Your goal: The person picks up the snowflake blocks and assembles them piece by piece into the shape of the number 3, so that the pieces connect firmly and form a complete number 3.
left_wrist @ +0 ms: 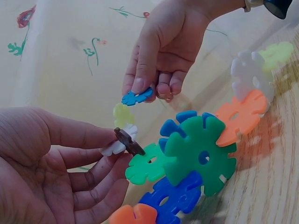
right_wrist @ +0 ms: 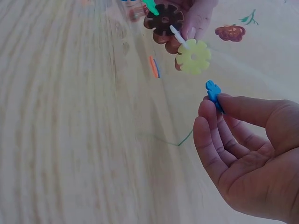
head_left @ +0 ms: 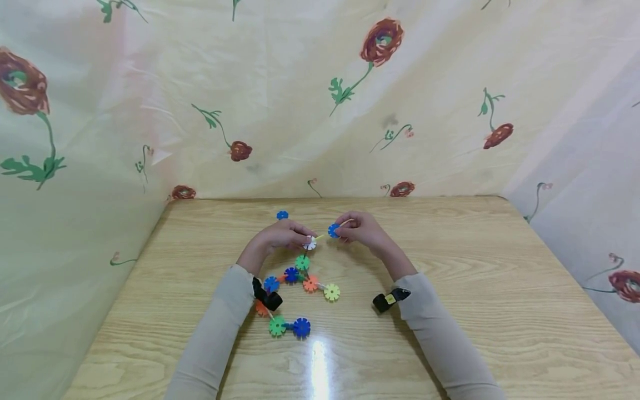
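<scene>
My left hand (head_left: 286, 235) pinches a white notched disc (head_left: 310, 243) at the upper end of a chain of interlocking plastic discs. A yellow disc (right_wrist: 193, 56) is slotted onto the white one and points toward my right hand (head_left: 362, 229). Between right thumb and fingertips I hold a single blue notched disc (right_wrist: 213, 95), a short gap away from the yellow one. Beside the white disc is a brown disc (left_wrist: 128, 141), joined to a light green disc (left_wrist: 148, 163). Below these, the chain continues through dark green (left_wrist: 201, 156), blue and orange discs.
The chain's lower part, with a green disc (head_left: 277, 326) and a dark blue disc (head_left: 301, 328), lies on the wooden table (head_left: 475, 311). A side branch ends in a pale yellow disc (head_left: 332, 292). Behind my left hand lies another blue disc (head_left: 282, 215). Flower-patterned cloth (head_left: 280, 111) stands behind the table.
</scene>
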Motion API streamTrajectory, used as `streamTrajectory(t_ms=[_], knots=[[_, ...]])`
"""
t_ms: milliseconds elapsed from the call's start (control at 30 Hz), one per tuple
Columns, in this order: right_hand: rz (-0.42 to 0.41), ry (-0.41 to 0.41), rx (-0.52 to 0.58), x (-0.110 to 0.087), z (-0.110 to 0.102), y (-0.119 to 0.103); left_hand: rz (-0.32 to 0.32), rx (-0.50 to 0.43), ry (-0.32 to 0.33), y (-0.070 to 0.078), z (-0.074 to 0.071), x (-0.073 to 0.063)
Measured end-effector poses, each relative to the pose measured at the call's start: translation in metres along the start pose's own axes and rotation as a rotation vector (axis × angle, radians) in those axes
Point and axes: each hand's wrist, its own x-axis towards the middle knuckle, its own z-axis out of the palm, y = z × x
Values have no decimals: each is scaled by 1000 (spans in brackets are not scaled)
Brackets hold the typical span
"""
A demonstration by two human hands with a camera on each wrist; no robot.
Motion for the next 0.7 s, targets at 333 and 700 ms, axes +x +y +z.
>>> streamTrajectory(t_ms=[333, 700], knots=[[6, -26, 41, 1, 5, 2, 12, 10, -19, -1, 0, 1], [10, -40, 51, -1, 9, -1, 14, 5, -16, -1, 2, 2]])
